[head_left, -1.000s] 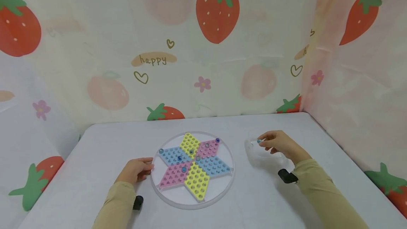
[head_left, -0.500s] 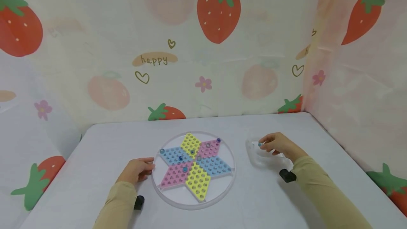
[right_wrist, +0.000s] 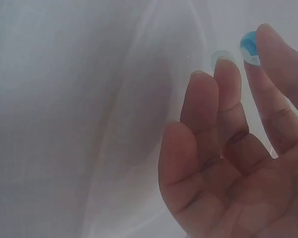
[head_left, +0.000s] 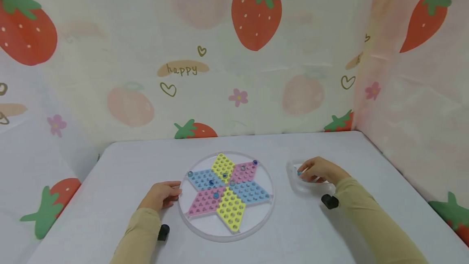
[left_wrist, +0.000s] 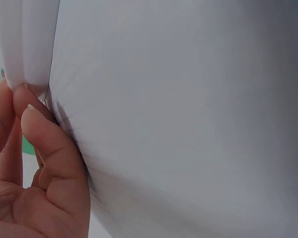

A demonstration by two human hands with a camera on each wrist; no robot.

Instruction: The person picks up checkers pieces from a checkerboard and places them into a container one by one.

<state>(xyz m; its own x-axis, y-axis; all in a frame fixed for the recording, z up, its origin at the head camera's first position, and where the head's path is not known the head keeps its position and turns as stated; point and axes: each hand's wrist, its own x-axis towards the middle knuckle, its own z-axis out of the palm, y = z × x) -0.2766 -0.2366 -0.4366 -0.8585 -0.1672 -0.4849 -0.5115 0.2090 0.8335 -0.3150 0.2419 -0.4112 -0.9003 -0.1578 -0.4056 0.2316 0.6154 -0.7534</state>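
In the head view my left hand (head_left: pixel 161 195) holds the left rim of a round Chinese checkers board (head_left: pixel 198 231). Up close, the left wrist view has its fingertips at the board's pale rim (left_wrist: pixel 27 44). On the star of yellow, pink and blue points sit several glass marbles, including a blue marble (head_left: pixel 216 195) on the lower-left pink point. Over a clear plastic tray (head_left: pixel 292 184) to the right, my right hand (head_left: pixel 319 169) pinches a blue-and-clear marble (right_wrist: pixel 249 48) between thumb and index finger. A pale clear marble (right_wrist: pixel 223 59) shows behind its other fingertips.
A white cloth covers the table (head_left: pixel 146 158). Behind it hangs a strawberry-print backdrop (head_left: pixel 256 15), with a side panel (head_left: pixel 417 105) at the right. A black wrist camera (head_left: pixel 330 201) sits under the right sleeve, another (head_left: pixel 163 232) by the left.
My right hand has lowered into the tray with the marble still pinched. My left hand stays at the board's rim. The whole head view has shifted slightly.
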